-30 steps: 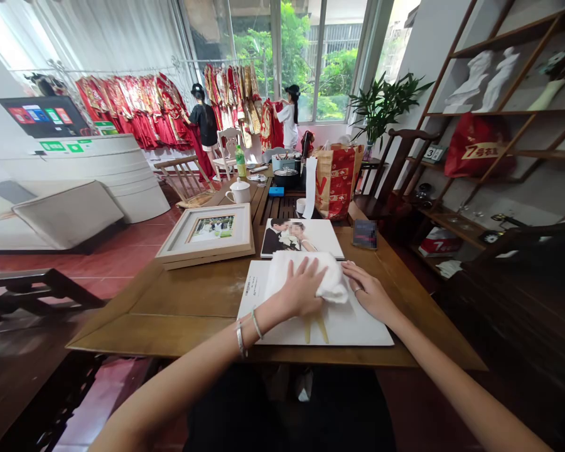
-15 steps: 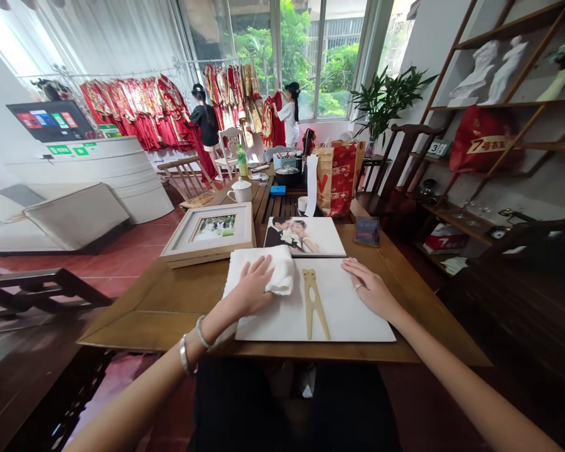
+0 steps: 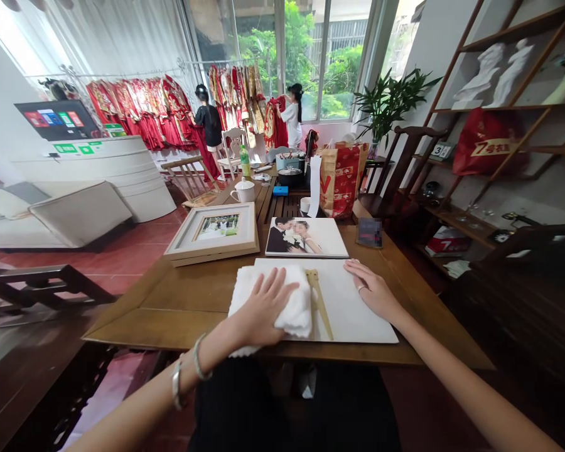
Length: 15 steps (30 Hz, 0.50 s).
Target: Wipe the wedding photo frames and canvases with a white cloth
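**Head view.** My left hand (image 3: 262, 309) lies flat on a folded white cloth (image 3: 297, 317), palm down, fingers spread and straight. Nothing is pinched or enclosed; the cloth is only pressed under palm and fingers. The cloth sits on the left part of a white album (image 3: 358, 317) and overlaps its left and near edges, so that a corner of it reaches the wooden table (image 3: 183, 307).

The album lies flat at the near edge of the table, its long axis running left to right in front of me. My right hand (image 3: 374, 294) rests on the album's far right part, equally flat with fingers extended and pointing left toward the cloth. It holds nothing and touches only the cover.

The bare stretch of cover lies to the right of the cloth, between the two hands. The left hand is the one on the cloth; the right is well apart from it. A slim gold ornament (image 3: 321, 306) on the cover runs from far to near, slanting slightly right. Its far end touches the cloth's right edge or passes just under it; I cannot tell which.

Beyond the album, touching or just beside its far edge, lies a second album (image 3: 311, 238) with a photograph cover. A framed photograph (image 3: 214, 231) lies to the left of that one.
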### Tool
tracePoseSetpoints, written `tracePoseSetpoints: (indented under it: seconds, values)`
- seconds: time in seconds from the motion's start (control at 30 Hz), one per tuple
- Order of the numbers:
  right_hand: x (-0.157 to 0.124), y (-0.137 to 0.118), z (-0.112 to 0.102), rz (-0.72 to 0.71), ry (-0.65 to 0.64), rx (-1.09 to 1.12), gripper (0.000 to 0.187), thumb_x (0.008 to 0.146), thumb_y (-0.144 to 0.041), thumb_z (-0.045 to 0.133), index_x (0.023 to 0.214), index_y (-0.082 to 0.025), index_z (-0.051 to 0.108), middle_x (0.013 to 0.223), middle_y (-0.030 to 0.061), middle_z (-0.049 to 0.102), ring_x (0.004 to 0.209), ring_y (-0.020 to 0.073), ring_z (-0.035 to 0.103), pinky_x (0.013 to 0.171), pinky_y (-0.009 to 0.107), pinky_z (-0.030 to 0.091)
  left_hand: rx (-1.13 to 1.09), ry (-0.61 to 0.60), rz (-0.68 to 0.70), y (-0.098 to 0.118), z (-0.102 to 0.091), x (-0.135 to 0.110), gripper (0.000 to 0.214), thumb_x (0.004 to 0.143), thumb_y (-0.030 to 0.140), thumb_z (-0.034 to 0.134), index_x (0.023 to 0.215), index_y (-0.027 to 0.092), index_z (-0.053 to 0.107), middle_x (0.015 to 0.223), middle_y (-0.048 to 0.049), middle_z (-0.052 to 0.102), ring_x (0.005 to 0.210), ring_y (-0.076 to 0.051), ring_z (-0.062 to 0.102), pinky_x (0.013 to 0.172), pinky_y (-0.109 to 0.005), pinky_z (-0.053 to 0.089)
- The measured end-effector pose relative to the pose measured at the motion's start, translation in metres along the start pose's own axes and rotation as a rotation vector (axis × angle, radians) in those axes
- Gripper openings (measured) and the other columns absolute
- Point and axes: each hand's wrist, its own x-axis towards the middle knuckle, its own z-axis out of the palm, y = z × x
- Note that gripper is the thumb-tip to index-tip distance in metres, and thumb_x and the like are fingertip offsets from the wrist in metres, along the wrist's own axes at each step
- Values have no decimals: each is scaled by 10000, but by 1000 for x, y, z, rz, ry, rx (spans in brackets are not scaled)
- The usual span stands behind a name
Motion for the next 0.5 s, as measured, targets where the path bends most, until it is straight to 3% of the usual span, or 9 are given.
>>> tracePoseSetpoints:
  seconds: [0.1, 0.23, 0.37, 0.5]
  values:
    - [0, 1, -1, -9, -2, -4, 394, 842, -153, 387, 1165, -187, 609, 1310, 82, 536, 1284, 218, 409, 1098, 460, 291, 21, 42, 5, -24, 0, 34, 786, 744, 301, 531, 1422, 148, 164, 1486, -208, 101, 1357, -367, 17, 1046, -579, 96]
    - [0, 0, -1, -11, -7, 10, 395, 844, -156, 388, 1170, -205, 606, 1315, 74, 533, 1286, 222, 407, 1091, 473, 296, 24, 47, -12, -36, -3, 54, 573, 834, 343, 458, 1349, 119, 343, 1479, -222, 120, 1355, -372, 45, 1044, -582, 93]
    - [0, -1, -1, 1, -8, 21, 385, 844, -170, 396, 1162, -192, 612, 1311, 84, 535, 1285, 229, 406, 1094, 474, 291, 9, 42, -6, -20, -3, 34, 529, 840, 285, 434, 1346, 148, 361, 1491, -192, 102, 1358, -362, 16, 1043, -596, 78]
    - [0, -1, -1, 11, -14, 15, 384, 844, -170, 399, 1163, -192, 611, 1314, 79, 533, 1287, 226, 405, 1095, 463, 293, -15, 24, 24, 14, 1, -10, 765, 714, 222, 515, 1417, 175, 216, 1499, -182, 45, 1347, -388, -41, 1028, -632, 45]
